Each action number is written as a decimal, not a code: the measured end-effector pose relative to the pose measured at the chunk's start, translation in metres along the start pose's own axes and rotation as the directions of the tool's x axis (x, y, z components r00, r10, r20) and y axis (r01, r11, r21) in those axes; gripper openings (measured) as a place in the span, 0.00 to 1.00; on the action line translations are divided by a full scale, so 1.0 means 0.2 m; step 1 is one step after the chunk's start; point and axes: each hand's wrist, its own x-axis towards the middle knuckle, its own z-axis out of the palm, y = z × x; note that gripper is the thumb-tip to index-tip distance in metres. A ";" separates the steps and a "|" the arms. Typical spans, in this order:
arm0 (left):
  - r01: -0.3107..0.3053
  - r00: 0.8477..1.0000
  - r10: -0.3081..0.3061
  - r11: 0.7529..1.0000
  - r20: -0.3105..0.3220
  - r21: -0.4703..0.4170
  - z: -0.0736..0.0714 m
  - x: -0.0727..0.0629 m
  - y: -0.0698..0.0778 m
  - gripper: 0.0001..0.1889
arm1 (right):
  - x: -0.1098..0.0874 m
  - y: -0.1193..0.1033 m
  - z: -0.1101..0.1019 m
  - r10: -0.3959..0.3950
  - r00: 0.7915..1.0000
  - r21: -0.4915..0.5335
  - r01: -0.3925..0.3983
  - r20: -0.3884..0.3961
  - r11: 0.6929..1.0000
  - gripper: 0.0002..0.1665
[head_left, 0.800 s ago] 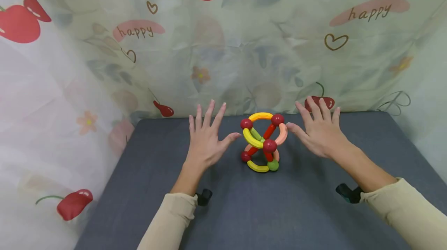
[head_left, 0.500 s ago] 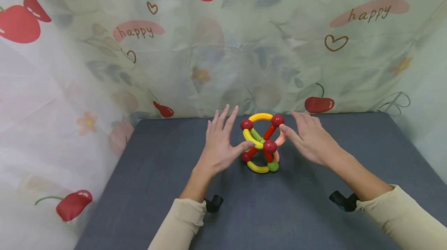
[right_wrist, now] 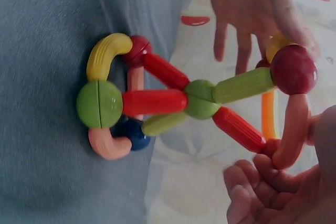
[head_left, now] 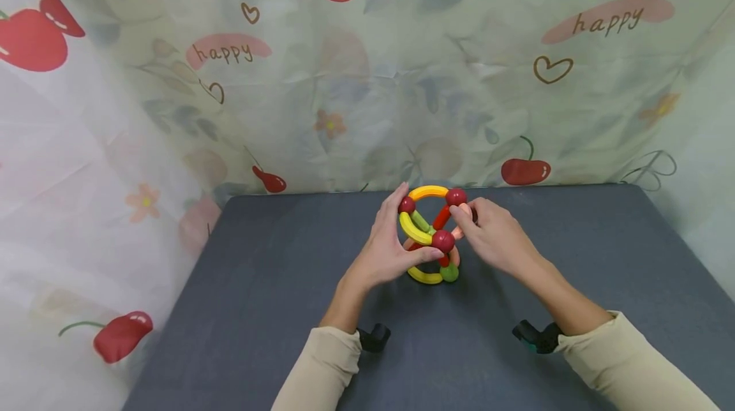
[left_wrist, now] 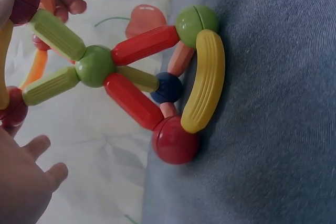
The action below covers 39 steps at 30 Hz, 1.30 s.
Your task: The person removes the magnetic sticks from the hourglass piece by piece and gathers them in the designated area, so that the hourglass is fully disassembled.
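Note:
A toy model of magnetic sticks and balls (head_left: 422,230) stands upright on the table. Its green centre ball (left_wrist: 95,66) joins straight red and green sticks, between an upper and a lower ring of curved sticks. My left hand (head_left: 381,254) holds the upper ring from the left, thumb against the front dark red ball (head_left: 443,241) and fingers by the left ball. On the other side, my right hand (head_left: 499,239) pinches a pink curved stick (right_wrist: 294,129) of the upper ring between thumb and fingers. A navy ball (left_wrist: 167,87) sits low at the back.
The dark grey tabletop (head_left: 258,309) lies under the model. Right behind it hangs a printed curtain (head_left: 367,98) with cherries and lettering, and it also runs along the left side. Black wrist cameras (head_left: 374,338) are strapped at both sleeves.
Both hands have moved inward from either side of the model. The left thumb has come to the front ball, and the right fingers have closed on the pink curved stick.

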 end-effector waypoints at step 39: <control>0.010 1.000 -0.014 0.989 -0.020 -0.146 0.03 0.00 -0.01 0.56 | -0.10 -0.01 0.08 -0.211 0.970 0.225 0.234 -0.121 0.946 0.16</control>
